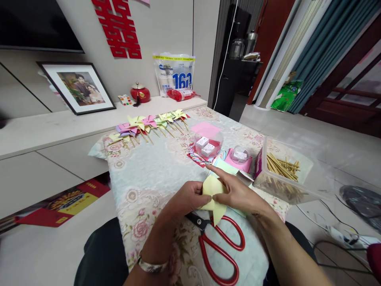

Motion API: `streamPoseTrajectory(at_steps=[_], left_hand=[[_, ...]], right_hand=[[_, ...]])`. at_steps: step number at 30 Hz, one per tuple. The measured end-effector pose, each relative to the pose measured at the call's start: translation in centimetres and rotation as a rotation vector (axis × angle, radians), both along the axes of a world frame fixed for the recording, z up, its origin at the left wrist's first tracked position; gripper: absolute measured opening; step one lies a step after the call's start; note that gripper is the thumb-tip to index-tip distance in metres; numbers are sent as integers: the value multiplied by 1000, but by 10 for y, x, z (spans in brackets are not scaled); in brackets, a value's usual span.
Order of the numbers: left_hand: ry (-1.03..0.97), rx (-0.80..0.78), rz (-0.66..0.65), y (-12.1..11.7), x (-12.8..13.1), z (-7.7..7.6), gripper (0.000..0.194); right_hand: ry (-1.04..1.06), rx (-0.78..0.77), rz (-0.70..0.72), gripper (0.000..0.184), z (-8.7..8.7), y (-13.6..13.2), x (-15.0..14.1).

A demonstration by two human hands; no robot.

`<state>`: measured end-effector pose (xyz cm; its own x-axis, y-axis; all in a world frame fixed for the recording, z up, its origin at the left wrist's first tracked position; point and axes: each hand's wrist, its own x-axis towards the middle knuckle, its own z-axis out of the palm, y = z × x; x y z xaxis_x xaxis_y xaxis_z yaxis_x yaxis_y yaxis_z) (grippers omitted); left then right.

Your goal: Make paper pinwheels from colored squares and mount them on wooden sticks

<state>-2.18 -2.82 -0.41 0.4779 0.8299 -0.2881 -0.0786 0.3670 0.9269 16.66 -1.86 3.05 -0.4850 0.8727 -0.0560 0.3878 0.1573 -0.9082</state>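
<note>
Red-handled scissors (203, 225) lie nearest, towards the near edge of the cloth-covered tabletop (157, 167), their loops turned to the person's body. Just above them, between the two hands, is the pale yellow paper (212, 186), bent into shape. The left hand (187, 196) grips it from the left, fingers curled, thumb at the paper's middle. The right hand (238, 194) pinches from the opposite side, its thumb tip beside the other and its index finger stretched towards the far edge.

The paper's long axis crosses the line joining the hands: a rounded lobe points to the far edge, a sharp tip to the near one, over the scissors. Neither hand is clearly nearer, as both touch it. Whether the tip touches the scissors cannot be told.

Beyond the right hand are pale green paper (226, 166) and, by the right edge, a clear box (276, 186) of sticks (281, 167). Paper pinwheels (149, 121) line the far edge.
</note>
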Motion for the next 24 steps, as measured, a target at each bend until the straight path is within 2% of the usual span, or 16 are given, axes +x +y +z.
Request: streamPoseTrajectory(at_steps=[2,4,9,12,15,18,21,24], left_hand=[[-41,-13,33,1,-1,-1,23],[-108,-11,119,1,-3,0,28],[-279,-67,286,2,-2,5,50],[-313,-53,324,1,5,7,45],[-327,-29,349,0,16,8,45],[-301,0,432,1,24,7,47],[-268,-6,506,1,26,6,42],[-249,-11,526,2,25,6,37]], right_hand=[[63,-40,-24,90,-2,1,1],[148,-77,-66,88,-4,2,1],[393,-127,-211,90,-10,7,-7],[492,-113,-293,91,-15,8,-14],[497,-46,-356,89,-20,7,-21],[479,16,-395,87,-24,5,-27],[471,33,-408,86,-27,5,-30],[457,50,-411,84,-29,6,-30]])
